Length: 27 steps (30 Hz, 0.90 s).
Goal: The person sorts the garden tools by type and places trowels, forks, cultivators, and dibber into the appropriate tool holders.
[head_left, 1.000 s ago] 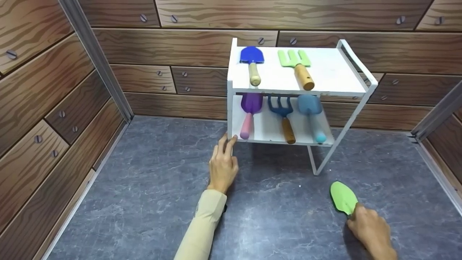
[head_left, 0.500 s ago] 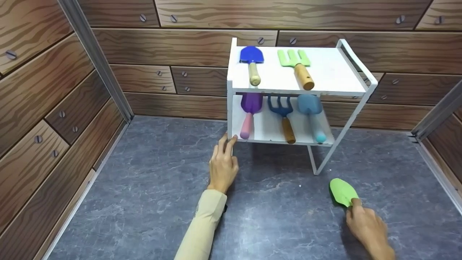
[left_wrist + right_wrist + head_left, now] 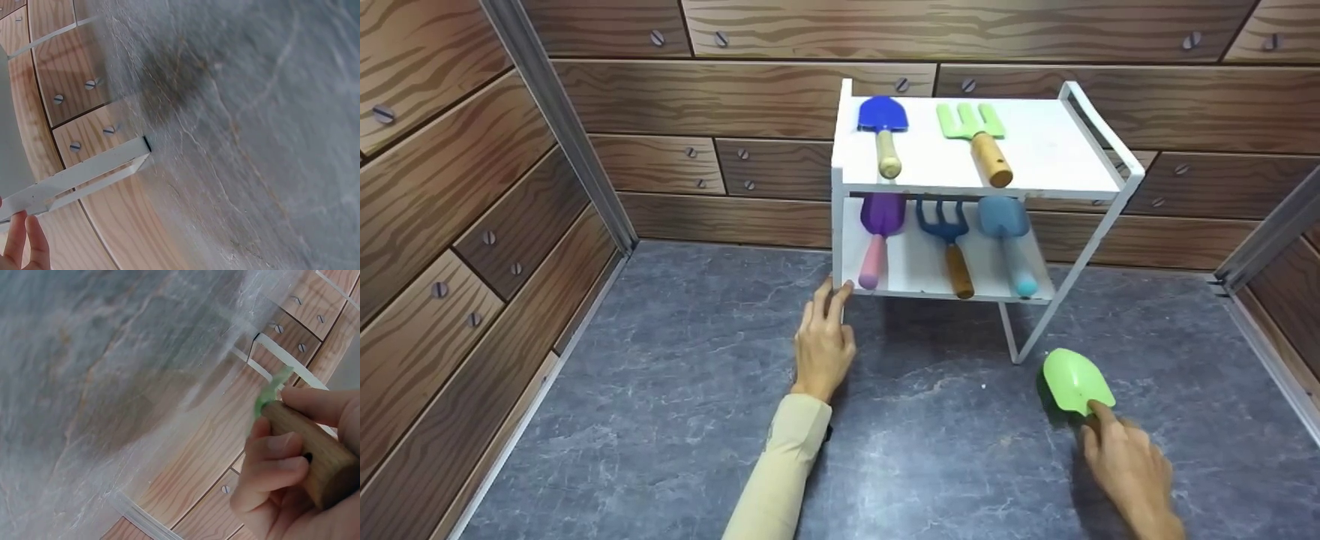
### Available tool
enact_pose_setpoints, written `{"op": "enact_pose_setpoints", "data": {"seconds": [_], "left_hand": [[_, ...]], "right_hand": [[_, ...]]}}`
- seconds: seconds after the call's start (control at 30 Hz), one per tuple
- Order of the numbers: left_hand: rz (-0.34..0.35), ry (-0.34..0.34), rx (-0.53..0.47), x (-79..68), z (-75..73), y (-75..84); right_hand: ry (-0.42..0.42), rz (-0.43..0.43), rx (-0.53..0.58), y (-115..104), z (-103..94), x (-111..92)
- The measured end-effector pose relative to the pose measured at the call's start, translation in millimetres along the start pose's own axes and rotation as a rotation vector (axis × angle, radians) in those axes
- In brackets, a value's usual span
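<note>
A small white two-tier rack point(image 3: 1065, 142) stands before the back wall. My left hand point(image 3: 821, 352) rests its fingertips on the rack's front left leg, fingers mostly straight; the left wrist view shows two fingers point(image 3: 37, 242) against the white frame. My right hand point(image 3: 1129, 457) grips a hand trowel by its wooden handle point(image 3: 312, 444), above the floor right of the rack. The trowel's light green blade point(image 3: 1072, 379) points toward the rack, its hollow face turned up. In the right wrist view, thumb and fingers wrap the handle, and the blade shows only as a thin edge.
A blue spade point(image 3: 883, 114) and a green hand fork point(image 3: 988, 154) lie on the top tier. Below lie a purple trowel point(image 3: 883, 216), a dark blue fork point(image 3: 951, 240) and a grey-blue trowel point(image 3: 1005, 221). Wood-patterned panels point(image 3: 735, 97) surround the grey floor point(image 3: 697, 337).
The trowel has shifted slightly forward and turned, so its blade now shows broader and more face-up. My right index finger has extended toward the blade. The left hand and rack have stayed still.
</note>
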State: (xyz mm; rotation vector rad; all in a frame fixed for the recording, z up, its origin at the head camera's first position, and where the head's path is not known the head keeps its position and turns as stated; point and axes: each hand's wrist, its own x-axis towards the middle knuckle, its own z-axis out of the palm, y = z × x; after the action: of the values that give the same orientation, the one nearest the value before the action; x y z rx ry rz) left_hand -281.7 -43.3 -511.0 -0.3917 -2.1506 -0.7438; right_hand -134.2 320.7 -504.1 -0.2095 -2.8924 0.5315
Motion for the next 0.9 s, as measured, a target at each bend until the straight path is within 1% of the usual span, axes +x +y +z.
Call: {"op": "enact_pose_setpoints", "data": {"seconds": [0.2,0.37,0.5,0.7,0.9], "left_hand": [[0.003,0.007,-0.003,0.2,-0.9,0.8],[0.012,0.017,-0.001,1.0,-0.8,1.0],[0.018,0.017,-0.002,0.5,-0.3,0.3],[0.014,0.016,-0.002,-1.8,-1.1,-0.6],[0.019,0.013,-0.011,-0.1,-0.4,-0.5]], "right_hand": [[0.181,-0.055,0.046,-0.4,3.7,-1.7],[0.291,-0.114,0.070,-2.0,4.8,-1.4],[0.343,-0.143,0.075,-4.0,5.0,-0.7],[0.389,-0.170,0.079,-6.1,5.4,-0.3],[0.449,-0.198,0.094,-7.6,3.4,1.9]]}}
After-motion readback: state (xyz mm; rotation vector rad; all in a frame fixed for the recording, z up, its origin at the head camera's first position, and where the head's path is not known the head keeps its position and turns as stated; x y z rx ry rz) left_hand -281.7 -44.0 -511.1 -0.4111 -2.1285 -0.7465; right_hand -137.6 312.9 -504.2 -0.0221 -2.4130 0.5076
